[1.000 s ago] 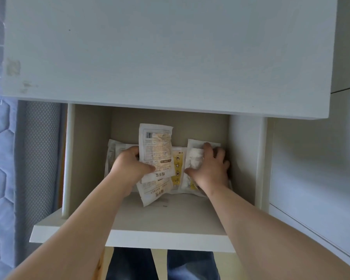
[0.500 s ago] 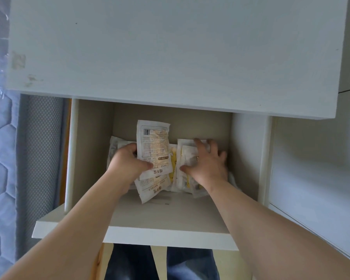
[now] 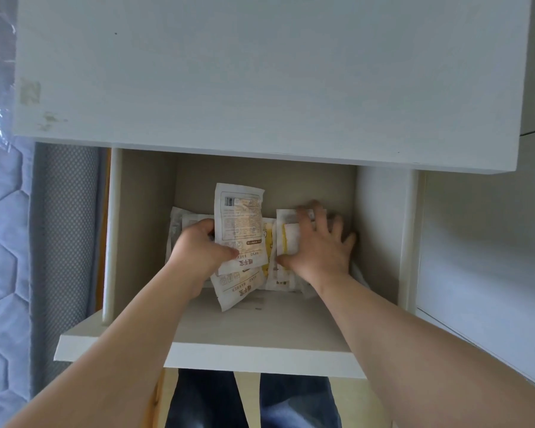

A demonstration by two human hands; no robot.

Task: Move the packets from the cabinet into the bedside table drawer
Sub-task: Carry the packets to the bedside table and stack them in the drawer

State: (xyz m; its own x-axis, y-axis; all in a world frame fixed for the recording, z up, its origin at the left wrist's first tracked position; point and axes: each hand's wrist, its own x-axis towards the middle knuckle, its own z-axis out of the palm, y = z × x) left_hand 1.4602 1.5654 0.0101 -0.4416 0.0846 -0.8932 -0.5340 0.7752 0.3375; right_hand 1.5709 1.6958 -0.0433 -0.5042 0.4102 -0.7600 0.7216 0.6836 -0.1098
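Since the frame half a second earlier, the right hand (image 3: pixel 318 251) has been opened out, its fingers now splayed wide and laid flat over the packets (image 3: pixel 286 242) on the right of the heap, where before they were drawn closer together. The upright packet (image 3: pixel 240 223) is kept pinched by the left hand (image 3: pixel 198 251), thumb across its printed face and fingers behind it, while further packets lie overlapped beneath and to either side. All of them are seen on the floor of the pulled-out drawer (image 3: pixel 260 356), towards its back wall, under the overhanging bedside table top (image 3: pixel 260 72). The load appears to have been delivered already and is judged to be in the course of being tidied. Trouble could yet be caused by the standing packet: if it is left on end, it may be caught and creased under the table top when the drawer is pushed in. The slick wrappers may also be slid apart if pressed unevenly. A quilted mattress (image 3: pixel 0 242) is seen at left, and denim-clad legs (image 3: pixel 204 400) below.
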